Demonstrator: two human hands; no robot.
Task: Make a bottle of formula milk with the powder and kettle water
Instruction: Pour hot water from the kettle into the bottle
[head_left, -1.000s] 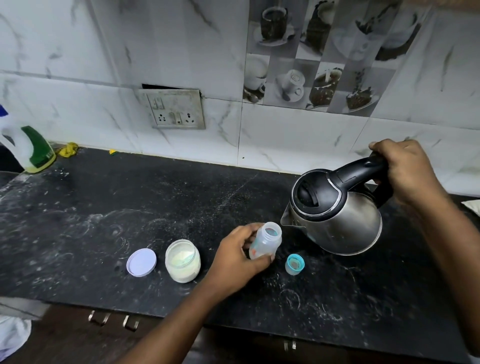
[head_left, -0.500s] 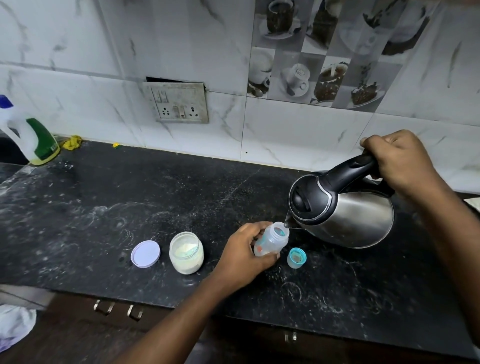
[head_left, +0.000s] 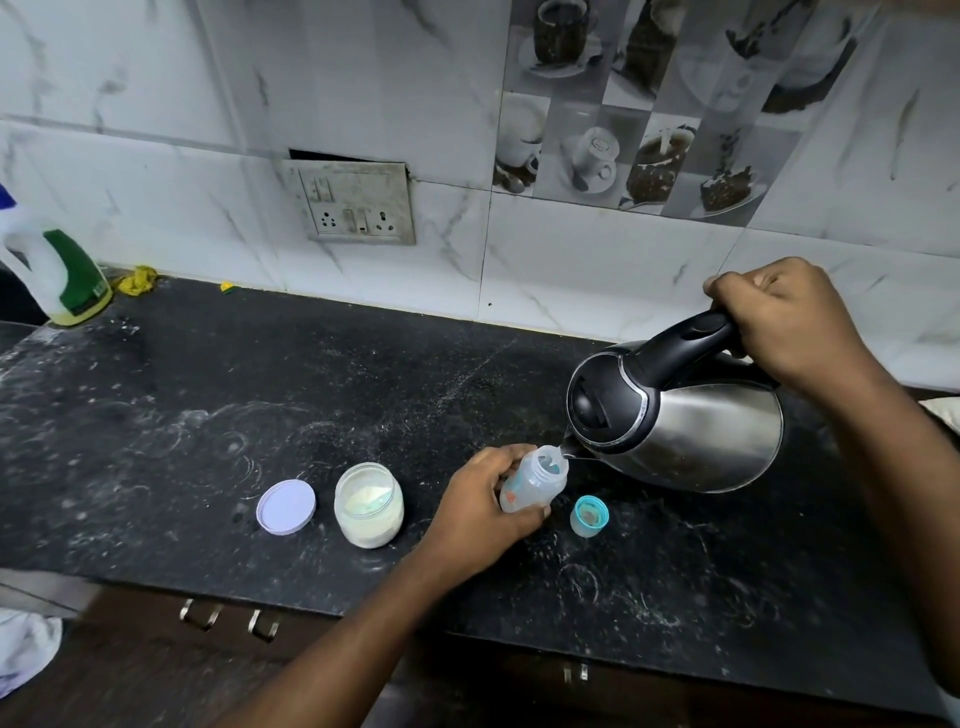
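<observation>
Counter (head_left: 260, 395) open left and behind; jar (head_left: 369, 505), lid (head_left: 286, 506), cap (head_left: 589, 515), kettle (head_left: 675, 415) crowd front centre.

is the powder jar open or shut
Open: the powder jar has no lid on, powder shows inside, and its lid lies beside it.

The left hand (head_left: 485, 506) curls its grip low at centre while the right hand (head_left: 784, 317) is fisted, raised higher.

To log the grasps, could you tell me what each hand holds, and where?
Left hand grips the bottle around its body; right hand grips the kettle by its handle.
</observation>
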